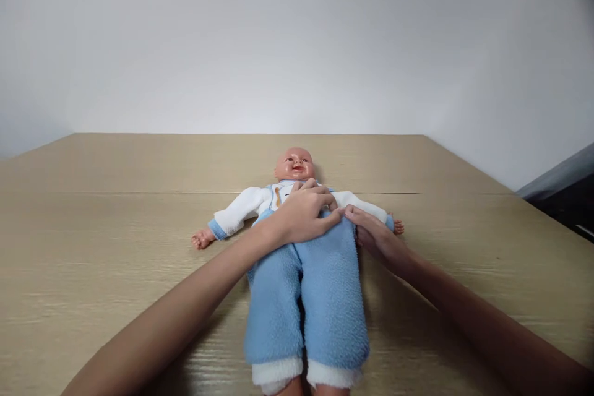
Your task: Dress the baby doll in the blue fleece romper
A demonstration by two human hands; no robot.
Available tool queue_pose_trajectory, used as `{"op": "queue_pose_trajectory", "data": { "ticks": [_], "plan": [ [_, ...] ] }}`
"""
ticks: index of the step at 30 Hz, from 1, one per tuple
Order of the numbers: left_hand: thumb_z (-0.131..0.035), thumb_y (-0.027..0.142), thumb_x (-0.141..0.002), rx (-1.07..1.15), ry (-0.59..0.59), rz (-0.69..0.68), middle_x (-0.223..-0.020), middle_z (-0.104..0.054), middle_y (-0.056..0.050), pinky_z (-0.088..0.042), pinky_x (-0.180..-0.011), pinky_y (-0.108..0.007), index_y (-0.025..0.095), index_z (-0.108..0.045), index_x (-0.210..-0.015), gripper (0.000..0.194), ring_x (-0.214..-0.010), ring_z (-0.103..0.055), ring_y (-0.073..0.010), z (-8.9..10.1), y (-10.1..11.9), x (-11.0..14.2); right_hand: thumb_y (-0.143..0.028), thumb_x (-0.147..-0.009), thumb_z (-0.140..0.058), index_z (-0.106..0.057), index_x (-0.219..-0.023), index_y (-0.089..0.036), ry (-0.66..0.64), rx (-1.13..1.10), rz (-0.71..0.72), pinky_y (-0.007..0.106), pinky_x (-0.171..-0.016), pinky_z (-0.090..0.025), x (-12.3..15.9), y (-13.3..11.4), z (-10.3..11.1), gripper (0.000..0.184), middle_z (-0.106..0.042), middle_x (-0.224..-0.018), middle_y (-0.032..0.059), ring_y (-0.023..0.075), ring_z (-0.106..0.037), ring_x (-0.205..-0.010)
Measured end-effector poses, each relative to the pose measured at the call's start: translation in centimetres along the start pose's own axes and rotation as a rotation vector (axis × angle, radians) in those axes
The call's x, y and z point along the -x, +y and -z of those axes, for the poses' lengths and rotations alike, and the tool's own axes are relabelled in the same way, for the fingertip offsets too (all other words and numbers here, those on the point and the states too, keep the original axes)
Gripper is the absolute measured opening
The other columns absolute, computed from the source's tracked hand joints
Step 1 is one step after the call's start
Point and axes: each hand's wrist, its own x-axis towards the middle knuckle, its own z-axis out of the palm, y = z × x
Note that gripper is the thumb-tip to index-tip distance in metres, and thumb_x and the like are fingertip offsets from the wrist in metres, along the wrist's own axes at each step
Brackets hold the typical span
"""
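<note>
A baby doll lies on its back, head away from me and arms spread. It has on a white top with blue cuffs and fleecy blue pants with white hems. Across its belly rests my left hand, palm down with the fingers laid over the top and the thumb stretched toward the pants' waist. At the waist's right edge, my right hand pinches the pants' fabric between thumb and fingers. The two hands nearly meet there. My left hand hides most of the top's front and the waistband.
The doll lies on a wooden table with a thin seam running across it. A white partition rises behind the table and along the right. A dark object stands beyond the right edge.
</note>
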Motion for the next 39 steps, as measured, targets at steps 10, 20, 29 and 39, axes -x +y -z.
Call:
{"op": "queue_pose_trajectory", "data": {
  "ticks": [10, 20, 29, 39],
  "plan": [
    [-0.066, 0.021, -0.097, 0.255, 0.036, 0.147, -0.088, -0.064, 0.002, -0.041, -0.088, -0.04, 0.022, -0.056, -0.104, 0.013, -0.084, -0.062, -0.0209, -0.5, -0.5, -0.6, -0.059, -0.097, -0.073, -0.062, -0.117, -0.026, 0.245, 0.582, 0.272, 0.035, -0.063, -0.042, 2.0, 0.0, 0.1, 0.041, -0.049, -0.077, -0.0036, 0.0194, -0.049, -0.066],
    [-0.068, 0.031, -0.099, -0.069, 0.129, 0.004, -0.105, -0.069, -0.008, -0.044, -0.104, -0.045, 0.021, -0.058, -0.112, 0.02, -0.11, -0.057, -0.0303, -1.2, 0.1, -2.5, -0.049, -0.098, -0.073, -0.056, -0.149, -0.029, 0.196, 1.093, 0.537, 0.059, -0.106, -0.048, 3.3, 1.6, 8.6, 0.057, -0.068, -0.138, 0.014, 0.0411, -0.062, -0.127],
    [-0.086, 0.048, -0.086, -0.179, -0.051, 0.003, -0.131, -0.068, -0.014, -0.045, -0.104, -0.051, 0.017, -0.059, -0.131, 0.061, -0.121, -0.056, -0.0356, -2.9, 0.2, -4.0, -0.05, -0.087, -0.089, -0.068, -0.132, -0.03, 0.378, 0.44, 0.373, 0.043, -0.104, -0.058, 4.1, 0.4, 6.3, 0.054, -0.072, -0.132, 0.0073, 0.0303, -0.071, -0.118],
    [-0.073, 0.037, -0.096, 0.133, 0.296, 0.011, -0.117, -0.072, -0.01, -0.047, -0.095, -0.047, 0.02, -0.062, -0.118, 0.029, -0.108, -0.061, -0.0316, -2.9, -1.3, -2.3, -0.049, -0.105, -0.066, -0.069, -0.133, -0.028, 0.046, 0.566, 0.313, 0.06, -0.121, -0.049, 4.1, 3.0, 3.2, 0.035, -0.066, -0.147, 0.0139, 0.0353, -0.062, -0.139]
  ]
}}
